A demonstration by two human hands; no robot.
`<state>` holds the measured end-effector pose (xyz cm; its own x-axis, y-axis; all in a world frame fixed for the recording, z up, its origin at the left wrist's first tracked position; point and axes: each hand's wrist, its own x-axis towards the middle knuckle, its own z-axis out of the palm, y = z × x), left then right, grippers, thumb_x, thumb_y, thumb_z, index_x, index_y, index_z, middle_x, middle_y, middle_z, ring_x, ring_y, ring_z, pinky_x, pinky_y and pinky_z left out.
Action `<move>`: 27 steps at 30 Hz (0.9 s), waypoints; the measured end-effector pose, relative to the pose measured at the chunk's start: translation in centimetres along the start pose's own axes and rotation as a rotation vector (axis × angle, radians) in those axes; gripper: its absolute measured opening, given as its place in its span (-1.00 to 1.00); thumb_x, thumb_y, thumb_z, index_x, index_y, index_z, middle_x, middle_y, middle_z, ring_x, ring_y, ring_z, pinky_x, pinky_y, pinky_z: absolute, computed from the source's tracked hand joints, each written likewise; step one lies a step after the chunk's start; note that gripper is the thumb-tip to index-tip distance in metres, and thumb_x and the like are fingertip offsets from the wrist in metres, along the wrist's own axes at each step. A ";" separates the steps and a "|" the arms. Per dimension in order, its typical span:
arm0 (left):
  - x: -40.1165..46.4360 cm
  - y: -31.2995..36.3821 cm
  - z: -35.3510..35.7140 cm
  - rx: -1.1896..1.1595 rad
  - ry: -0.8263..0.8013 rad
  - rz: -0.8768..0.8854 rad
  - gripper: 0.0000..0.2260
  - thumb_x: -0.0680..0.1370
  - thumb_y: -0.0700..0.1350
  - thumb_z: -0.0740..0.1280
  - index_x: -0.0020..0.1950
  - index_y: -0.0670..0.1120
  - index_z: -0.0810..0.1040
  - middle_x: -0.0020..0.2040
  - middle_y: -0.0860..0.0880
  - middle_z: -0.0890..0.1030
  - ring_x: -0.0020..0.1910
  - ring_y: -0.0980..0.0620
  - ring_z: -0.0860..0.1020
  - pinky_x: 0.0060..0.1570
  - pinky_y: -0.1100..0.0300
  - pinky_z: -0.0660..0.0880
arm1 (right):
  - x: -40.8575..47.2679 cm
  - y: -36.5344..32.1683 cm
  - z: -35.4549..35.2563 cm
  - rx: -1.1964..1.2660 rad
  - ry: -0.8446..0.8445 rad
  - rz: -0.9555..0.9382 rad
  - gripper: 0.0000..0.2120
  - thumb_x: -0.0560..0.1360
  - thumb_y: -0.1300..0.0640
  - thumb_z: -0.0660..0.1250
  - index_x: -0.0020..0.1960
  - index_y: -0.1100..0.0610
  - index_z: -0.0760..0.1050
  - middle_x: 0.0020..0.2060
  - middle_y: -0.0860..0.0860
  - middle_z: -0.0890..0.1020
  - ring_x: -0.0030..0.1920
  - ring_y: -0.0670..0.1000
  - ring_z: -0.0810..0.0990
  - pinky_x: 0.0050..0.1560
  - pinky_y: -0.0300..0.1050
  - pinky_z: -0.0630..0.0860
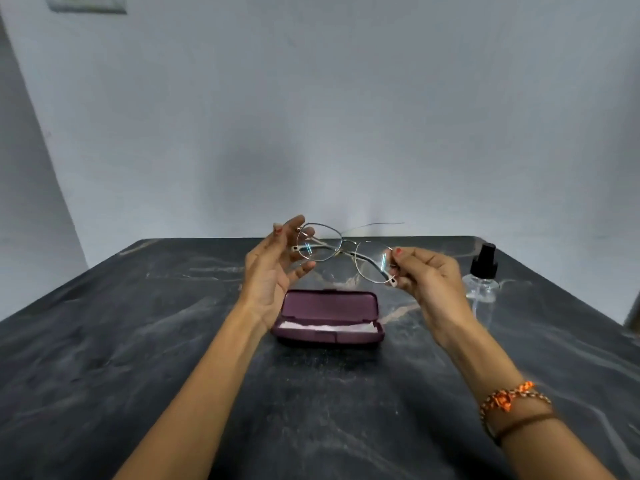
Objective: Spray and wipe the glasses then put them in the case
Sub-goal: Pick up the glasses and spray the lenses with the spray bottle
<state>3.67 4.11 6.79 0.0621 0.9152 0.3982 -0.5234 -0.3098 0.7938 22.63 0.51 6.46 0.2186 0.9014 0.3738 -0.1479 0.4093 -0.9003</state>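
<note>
Thin metal-framed glasses (341, 252) hang in the air above the table, lenses toward me, one temple arm sticking out to the right. My right hand (427, 277) pinches the frame at the right lens edge. My left hand (275, 268) is at the left lens edge, its fingertips on the hinge end and the other fingers loosely spread. Below them a purple glasses case (329, 317) lies open on the table, a white cloth (327, 328) inside its lower half. A clear spray bottle (483, 275) with a black nozzle stands to the right of my right hand.
The dark marbled table (138, 341) runs back to a pale wall. Its right edge lies just beyond the spray bottle. An orange bracelet and a brown band sit on my right wrist.
</note>
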 end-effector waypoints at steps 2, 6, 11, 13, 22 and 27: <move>0.2 -0.3 0.1 -0.018 0.021 0.012 -0.85 0.53 -0.23 0.22 -0.03 -0.14 0.57 -0.22 0.03 0.69 -0.22 0.14 0.62 -0.28 0.28 0.59 | 0.3 0.6 -0.1 0.034 0.011 0.014 -0.70 0.47 0.30 0.28 -0.37 0.11 0.65 -0.52 -0.07 0.60 -0.49 -0.20 0.45 -0.45 -0.44 0.42; 0.0 -1.0 0.4 -0.134 0.055 -0.006 -0.86 0.38 -0.27 0.30 -0.19 -0.17 0.66 -0.27 -0.04 0.69 -0.27 0.09 0.64 -0.31 0.29 0.59 | 0.3 1.2 -0.5 0.248 0.015 0.083 -0.85 0.31 0.22 0.35 -0.40 0.15 0.64 -0.47 -0.04 0.65 -0.45 -0.17 0.55 -0.39 -0.35 0.54; -0.6 -1.3 0.8 -0.277 0.067 -0.077 -0.86 0.30 -0.26 0.33 -0.35 -0.15 0.68 -0.31 -0.04 0.69 -0.32 0.07 0.64 -0.34 0.27 0.60 | -0.1 0.9 -1.0 0.488 0.043 0.107 -0.90 0.21 0.15 0.35 -0.44 0.11 0.63 -0.42 -0.03 0.67 -0.38 -0.15 0.64 -0.38 -0.29 0.58; -0.9 -1.4 0.8 -0.304 0.072 -0.102 -0.91 0.26 -0.25 0.37 -0.36 -0.15 0.68 -0.31 -0.04 0.68 -0.32 0.08 0.64 -0.36 0.27 0.60 | -0.3 0.9 -1.0 0.534 0.035 0.103 -0.93 0.14 0.14 0.39 -0.44 0.12 0.63 -0.42 -0.03 0.68 -0.38 -0.15 0.64 -0.40 -0.30 0.57; -1.6 -0.3 -0.2 -0.241 -0.075 -0.047 -0.70 -0.01 -0.05 0.63 -0.36 -0.08 0.68 -0.29 -0.01 0.69 -0.27 0.08 0.66 -0.37 0.28 0.58 | -0.5 1.0 -0.2 0.474 -0.074 0.089 -0.83 0.04 0.03 0.43 -0.43 0.10 0.62 -0.34 -0.05 0.71 -0.30 -0.16 0.66 -0.37 -0.32 0.57; -1.8 0.1 0.7 -0.164 -0.033 0.063 -0.93 0.14 -0.09 0.43 -0.42 -0.02 0.67 -0.35 0.03 0.67 -0.30 0.11 0.64 -0.34 0.31 0.57 | -0.4 0.7 -0.2 0.438 -0.052 -0.001 -0.83 0.06 0.00 0.43 -0.41 0.08 0.61 -0.36 -0.05 0.70 -0.27 -0.16 0.66 -0.36 -0.29 0.58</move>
<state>4.15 2.23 6.47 0.0510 0.8856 0.4616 -0.6585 -0.3177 0.6822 22.63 0.41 5.61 0.1717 0.9025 0.3950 -0.5453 0.4210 -0.7248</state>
